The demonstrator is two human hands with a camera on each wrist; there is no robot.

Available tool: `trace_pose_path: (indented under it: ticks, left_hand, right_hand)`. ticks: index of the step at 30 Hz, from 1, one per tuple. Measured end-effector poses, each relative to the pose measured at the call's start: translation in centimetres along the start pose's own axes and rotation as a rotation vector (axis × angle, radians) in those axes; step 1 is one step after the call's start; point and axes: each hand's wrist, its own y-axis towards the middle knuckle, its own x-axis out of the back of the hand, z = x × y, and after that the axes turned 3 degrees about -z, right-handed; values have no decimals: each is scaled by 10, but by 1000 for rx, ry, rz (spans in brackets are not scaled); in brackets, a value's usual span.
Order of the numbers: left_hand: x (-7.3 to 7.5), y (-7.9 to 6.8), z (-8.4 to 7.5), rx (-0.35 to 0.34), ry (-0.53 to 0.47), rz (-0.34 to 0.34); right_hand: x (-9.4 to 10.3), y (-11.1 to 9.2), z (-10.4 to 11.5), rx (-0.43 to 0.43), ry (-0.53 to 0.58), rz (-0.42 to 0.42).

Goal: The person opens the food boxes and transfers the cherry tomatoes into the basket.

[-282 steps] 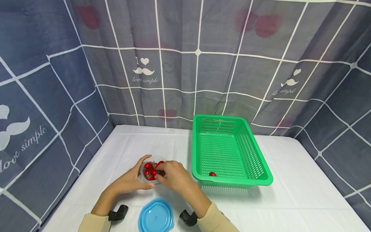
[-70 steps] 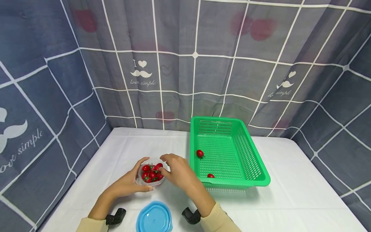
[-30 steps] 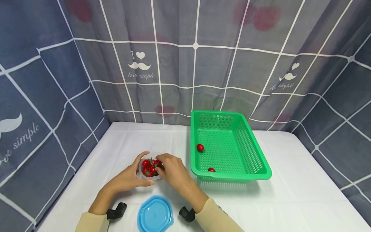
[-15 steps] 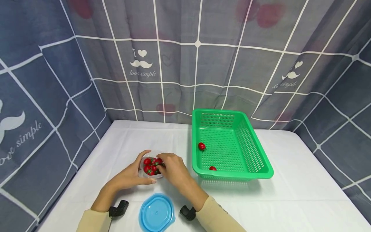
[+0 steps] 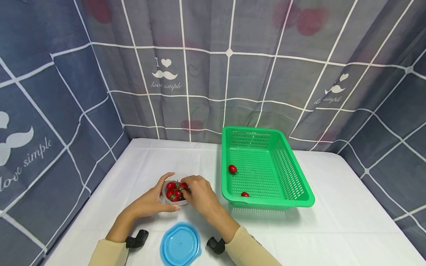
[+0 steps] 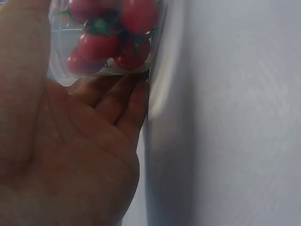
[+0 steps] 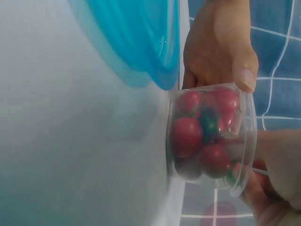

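My left hand [image 5: 149, 201] holds a clear plastic tub [image 5: 165, 201] of cherry tomatoes [image 5: 171, 186], thumb on the near side and fingers round the far side. In the left wrist view the tub [image 6: 60, 56] sits between thumb and fingers. My right hand [image 5: 201, 195] reaches over the tub's right rim, thumb and fingertips pinching a cherry tomato [image 5: 183, 186] among the others and partly hiding it. Through the tub's wall [image 7: 249, 141] in the right wrist view, red tomatoes [image 7: 186, 136] with green stems show.
A green perforated basket [image 5: 267, 201] stands to the right, with one cherry tomato [image 5: 232, 169] by its left wall and another [image 5: 245, 194] near its front wall. A blue lid [image 5: 181, 244] lies on the white tablecloth in front of the tub. A checked curtain [image 5: 206, 81] hangs behind.
Since the oldest frame a second cherry tomato has come into the basket, at its left side. My right hand has gone back into the tub, its fingers closing in. My left hand stays at the tub.
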Motion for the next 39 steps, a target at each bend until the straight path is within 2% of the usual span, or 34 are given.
trace_pose_path:
  ticks: [8,16,21,33,39]
  left_hand:
    - [0,-2,1,-15,-11,-3]
    - [0,-3,-1,-8,-4,11]
    - [0,-2,-1,-4,-4,0]
    - [-1,-2,1,-7,-19,-7]
    - [0,-1,0,-9,-32,1]
  right_hand:
    - [-3,-1,-2,23,-33,-32]
    - [0,-3,-2,23,-26,3]
    - [1,-2,-2,30,-15,-24]
    - [1,0,-2,146,-31,-88]
    - [8,1,3,168,-25,-118]
